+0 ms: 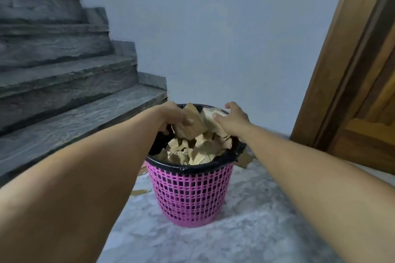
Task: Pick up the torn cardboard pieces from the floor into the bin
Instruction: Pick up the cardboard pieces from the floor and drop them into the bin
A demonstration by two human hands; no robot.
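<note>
The torn cardboard pieces (pixel 192 151) fill the pink lattice bin (pixel 188 194) nearly to its rim, a loose tan heap resting inside the black liner bag (pixel 213 163) that folds over the bin's top edge. At the far side of the heap you hold a stack of larger pieces (pixel 192 121) upright between your two hands. Your left hand (pixel 173 116) curls over the stack's left edge, fingers wrapped onto the brown face of the front piece and thumb hidden behind. Your right hand (pixel 233 120) presses against the stack's right side, where the cardboard shows a paler, whitish face; its fingers are bent around the edge, with the thumb lying on the near face. Both hands sit right above the bin's opening, and the lower ends of the held pieces touch or nearly touch the heap; you cannot tell which from here.

A few scraps remain on the floor (pixel 245 230): a flat piece (pixel 140 191) just left of the bin's base, another (pixel 143 170) tucked behind your left forearm against the bin, and one (pixel 243 159) just beside the rim on the right, below your right wrist. The floor is pale mottled marble. Grey stone stairs (pixel 64 83) climb to the left, a plain light wall (pixel 213 38) stands behind the bin, and a wooden door frame (pixel 352 66) rises on the right.
</note>
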